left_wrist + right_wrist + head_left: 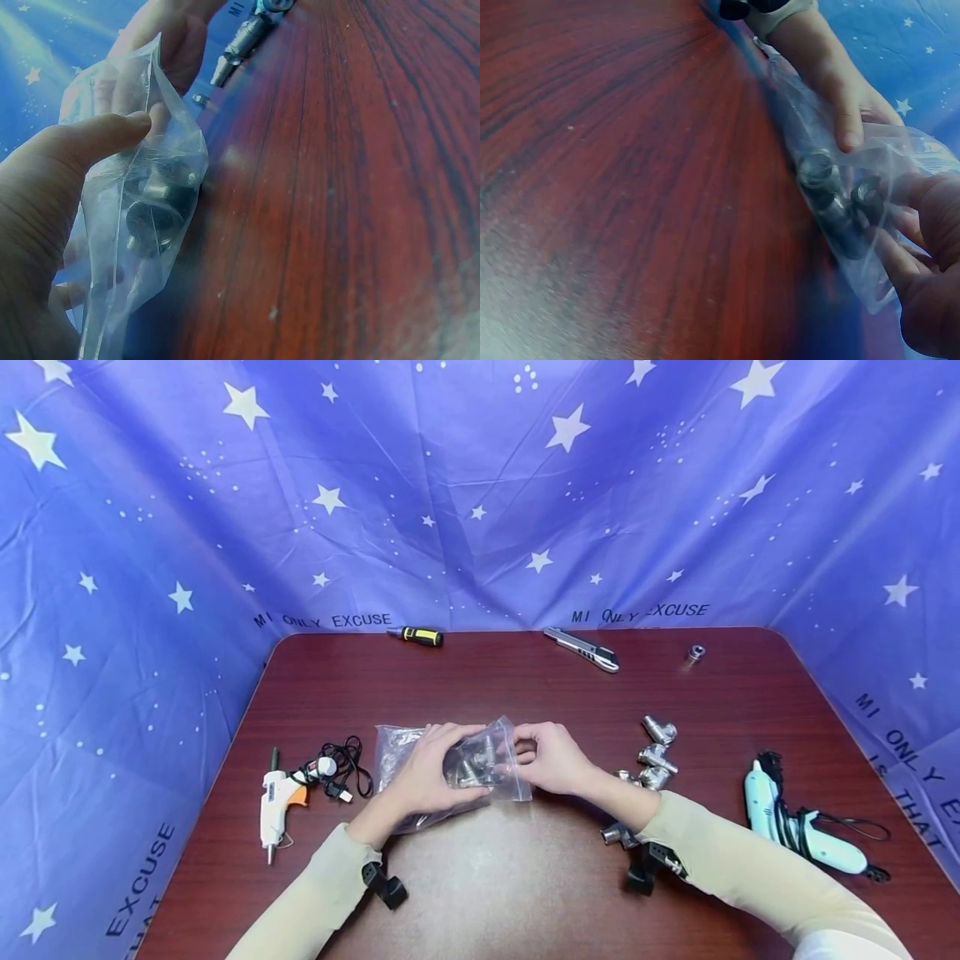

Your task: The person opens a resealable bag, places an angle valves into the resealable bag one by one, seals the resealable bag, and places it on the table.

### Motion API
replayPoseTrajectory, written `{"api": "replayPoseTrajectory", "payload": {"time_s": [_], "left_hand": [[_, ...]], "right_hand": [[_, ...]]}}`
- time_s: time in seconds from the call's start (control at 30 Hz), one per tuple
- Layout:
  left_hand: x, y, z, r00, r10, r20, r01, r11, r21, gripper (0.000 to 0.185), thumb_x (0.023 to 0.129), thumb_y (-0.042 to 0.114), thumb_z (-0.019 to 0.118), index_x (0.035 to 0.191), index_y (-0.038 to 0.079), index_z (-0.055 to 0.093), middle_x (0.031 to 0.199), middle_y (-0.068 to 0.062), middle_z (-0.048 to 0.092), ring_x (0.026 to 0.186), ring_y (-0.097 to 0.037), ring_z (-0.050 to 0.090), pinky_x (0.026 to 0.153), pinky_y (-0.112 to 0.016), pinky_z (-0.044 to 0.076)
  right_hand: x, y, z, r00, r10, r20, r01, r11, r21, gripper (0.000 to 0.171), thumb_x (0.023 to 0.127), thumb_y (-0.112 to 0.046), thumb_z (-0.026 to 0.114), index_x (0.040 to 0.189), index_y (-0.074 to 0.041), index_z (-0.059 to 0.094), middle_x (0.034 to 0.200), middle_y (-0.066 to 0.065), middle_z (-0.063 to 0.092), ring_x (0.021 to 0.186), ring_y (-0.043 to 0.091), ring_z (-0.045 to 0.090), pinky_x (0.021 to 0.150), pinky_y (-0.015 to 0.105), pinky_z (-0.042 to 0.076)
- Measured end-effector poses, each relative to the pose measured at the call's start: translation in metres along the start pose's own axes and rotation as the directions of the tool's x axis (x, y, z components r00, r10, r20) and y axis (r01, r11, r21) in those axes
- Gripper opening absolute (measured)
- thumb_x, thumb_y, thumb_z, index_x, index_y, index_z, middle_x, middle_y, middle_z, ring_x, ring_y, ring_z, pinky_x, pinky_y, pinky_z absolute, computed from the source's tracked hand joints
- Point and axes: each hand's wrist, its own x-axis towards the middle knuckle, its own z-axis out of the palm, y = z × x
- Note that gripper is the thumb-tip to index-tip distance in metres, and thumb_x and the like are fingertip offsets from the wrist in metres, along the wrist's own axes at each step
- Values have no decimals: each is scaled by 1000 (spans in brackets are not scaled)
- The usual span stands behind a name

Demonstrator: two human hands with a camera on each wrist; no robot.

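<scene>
A clear plastic zip bag (517, 785) with several shiny metal pipe fittings (829, 202) inside lies at the middle of the table. My left hand (431, 772) grips the bag from its left side, thumb across the near face and fingers behind it. At the bag's right end, the fingers of my right hand (555, 760) reach into the mouth. In the right wrist view, its thumb and finger close on a metal fitting (868, 193) inside the plastic. The left wrist view shows the left thumb (112, 135) pressed on the bag above dark, blurred fittings (157, 210).
Loose metal fittings (655, 764) lie beside and under my right forearm; a single one (696, 652) stands at the back right. A white glue gun (277, 802) is left, a mint-green corded tool (806, 831) right. A screwdriver (420, 636) and utility knife (581, 649) lie along the back edge.
</scene>
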Motion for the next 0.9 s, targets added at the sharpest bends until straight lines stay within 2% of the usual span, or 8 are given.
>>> {"api": "replayPoseTrajectory", "payload": {"time_s": [0.17,0.33,0.47,0.67,0.77,0.9], "left_hand": [[0,0,0,1000,-8,2,8,1000,-6,90,70,41,96,149,21,59,132,-1,71,120,-21,65,120,-64,40],[-1,0,1,1000,-3,-2,3,1000,-16,90,69,40,97,149,21,59,133,-2,71,121,-23,65,121,-65,38],[-1,-2,3,1000,1,-4,-1,1000,-21,90,70,42,96,150,22,59,135,-2,70,124,-23,64,123,-68,36],[-2,-5,4,1000,10,-18,-10,1000,-24,90,70,44,95,149,22,59,134,-1,70,124,-23,64,121,-70,36],[-2,-5,4,1000,7,-11,-8,1000,-13,90,71,44,95,150,22,59,134,-1,70,126,-24,63,122,-71,35],[-2,-2,2,1000,-9,5,9,1000,-11,89,72,43,95,151,24,58,135,-1,70,130,-24,62,123,-70,33]], "right_hand": [[-3,2,3,996,-69,57,72,995,-63,22,88,-10,86,109,-5,82,113,12,79,100,22,80,85,20,63],[-2,2,1,986,-129,103,143,980,-140,24,92,-2,76,114,-9,83,120,12,76,106,20,75,86,19,63],[-2,5,-9,982,-160,99,176,967,-186,27,89,3,73,110,-10,83,112,7,78,100,16,73,85,22,64],[-7,2,-37,990,-105,94,120,978,-172,19,93,1,75,107,-9,81,105,3,77,94,12,75,86,26,65],[-12,-2,-55,992,-82,95,101,971,-217,18,94,-2,75,109,-9,81,103,1,77,86,7,73,80,26,65],[-22,-6,-78,990,-100,104,128,940,-317,18,92,-3,77,108,-11,81,96,-3,76,75,2,66,68,29,61]]}}
